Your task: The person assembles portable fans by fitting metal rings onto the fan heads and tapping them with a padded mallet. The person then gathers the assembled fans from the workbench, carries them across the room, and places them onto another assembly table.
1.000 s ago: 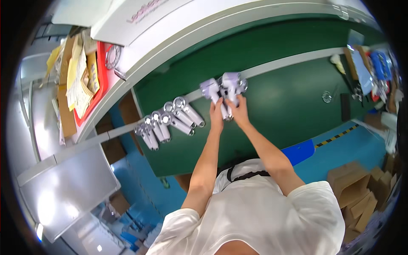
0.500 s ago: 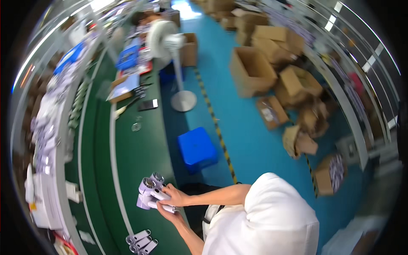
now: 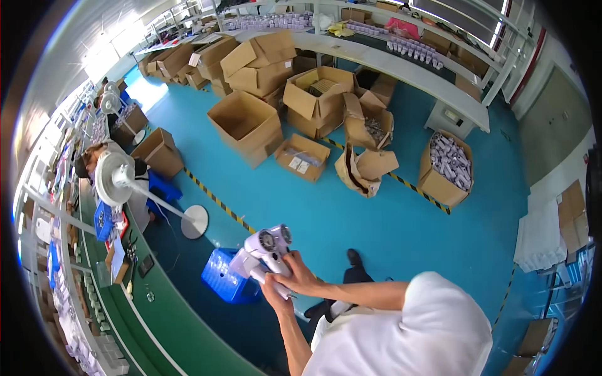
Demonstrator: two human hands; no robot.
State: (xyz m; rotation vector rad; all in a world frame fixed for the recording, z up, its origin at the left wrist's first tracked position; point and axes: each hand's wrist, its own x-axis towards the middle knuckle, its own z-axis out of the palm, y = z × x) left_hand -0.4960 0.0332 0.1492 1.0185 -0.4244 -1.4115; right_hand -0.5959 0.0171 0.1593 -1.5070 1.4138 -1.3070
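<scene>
Two lilac hair dryers, a nearer one and a farther one, are held close together in front of my body. Their round, dark-ringed ends point up and away. My right hand is closed round the handle of the farther dryer. Below it, my left hand grips the lower end of the nearer dryer's handle. Fingers and handles overlap, so part of each grip is hidden. Beneath the dryers, a blue plastic stool stands on the floor.
To the left runs a green workbench with a phone and tools. A white pedestal fan stands beside it, near a seated person. Ahead are open cartons; a carton at right holds many lilac parts.
My view has swung to the right. Both hands, still holding the dryers, have moved from over the green bench to above the floor and blue stool.
</scene>
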